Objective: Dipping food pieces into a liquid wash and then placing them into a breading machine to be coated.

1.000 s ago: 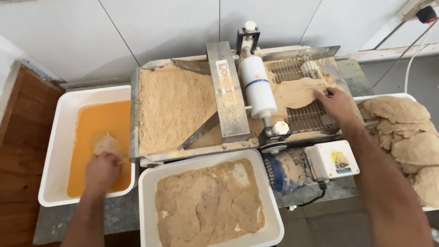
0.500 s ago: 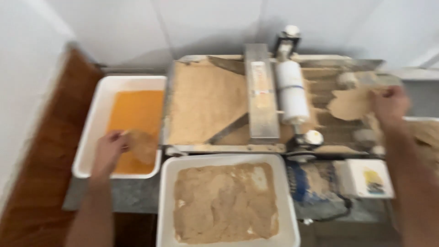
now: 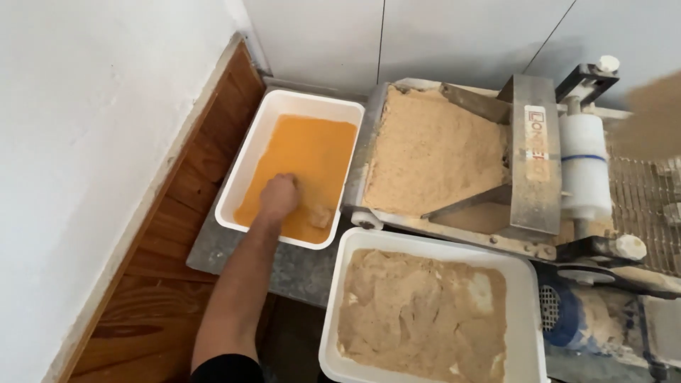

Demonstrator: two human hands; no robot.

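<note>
Orange egg wash (image 3: 312,152) in the white tray (image 3: 280,106) at the far left covers the cutlet (image 3: 317,213), on which the left hand (image 3: 278,196) has its fingers closed, the dipping step; next, lifting it clear; right hand out of view.

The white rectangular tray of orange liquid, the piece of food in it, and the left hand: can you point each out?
White rectangular tray of orange liquid (image 3: 310,101): head view, far rim.
Pale coated piece of food (image 3: 318,215): head view, its middle.
Left hand (image 3: 278,195): head view, back of hand.
</note>
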